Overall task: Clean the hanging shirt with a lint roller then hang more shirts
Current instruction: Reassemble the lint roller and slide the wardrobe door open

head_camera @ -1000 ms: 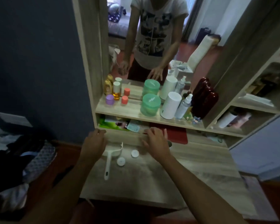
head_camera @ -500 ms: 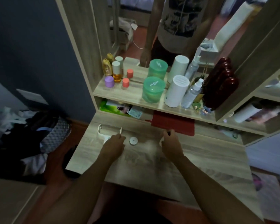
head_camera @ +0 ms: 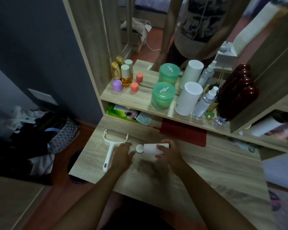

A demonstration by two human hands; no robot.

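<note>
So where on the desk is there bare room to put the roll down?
Bare desktop lies right of the right hand, below the red mat. Near the lint roller handle and left hand it's crowded; the upper shelf is packed.

Two coral caps (head_camera: pixel 134 87), one green jar (head_camera: pixel 163 95)

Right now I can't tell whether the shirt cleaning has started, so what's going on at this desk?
Not yet. The person is putting the lint roller together. The right hand grips the white roll, with a round end cap at its end. The left hand rests beside the empty roller handle, which lies flat on the desk. No shirt is in view.
</note>
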